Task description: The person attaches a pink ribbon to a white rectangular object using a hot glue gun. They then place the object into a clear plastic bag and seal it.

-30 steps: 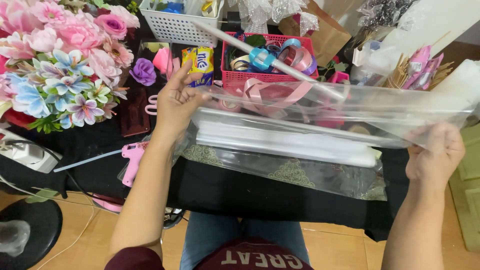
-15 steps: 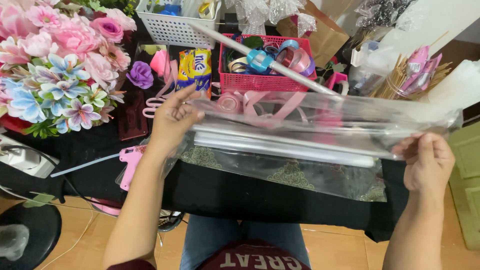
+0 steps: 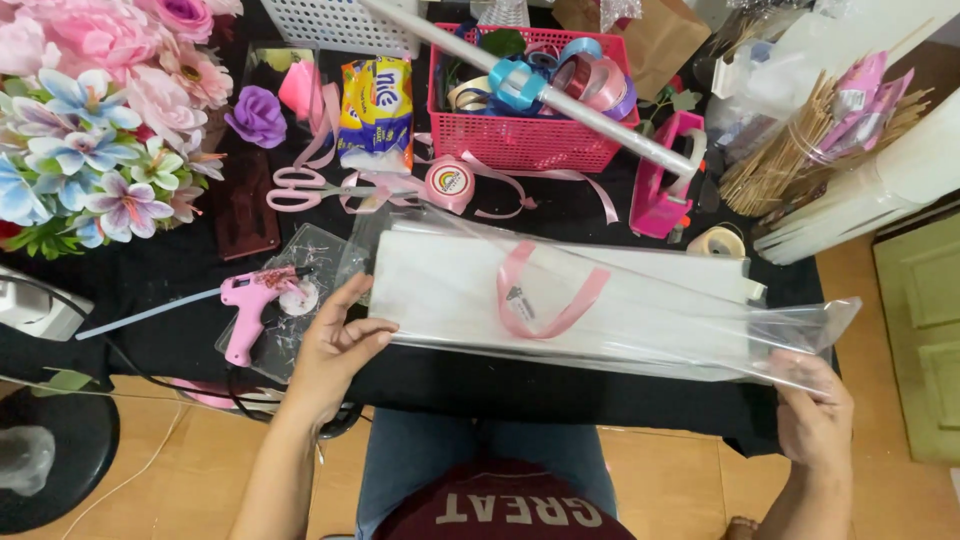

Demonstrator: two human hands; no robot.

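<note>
A long clear plastic sheet lies flat across the black table, with white folded sheets under it and a loop of pink ribbon on top. My left hand rests on the sheet's left end, fingers spread. The right end of the sheet is pinched by my right hand just past the table's front right corner.
A pink glue gun lies left of my left hand. Pink scissors, a ribbon roll, a pink basket of ribbons, a long white tube, a pink tape dispenser and artificial flowers crowd the back.
The plastic sheet has come down from being held stretched in the air to lying flat on the table. Both hands moved down and towards me with it.
</note>
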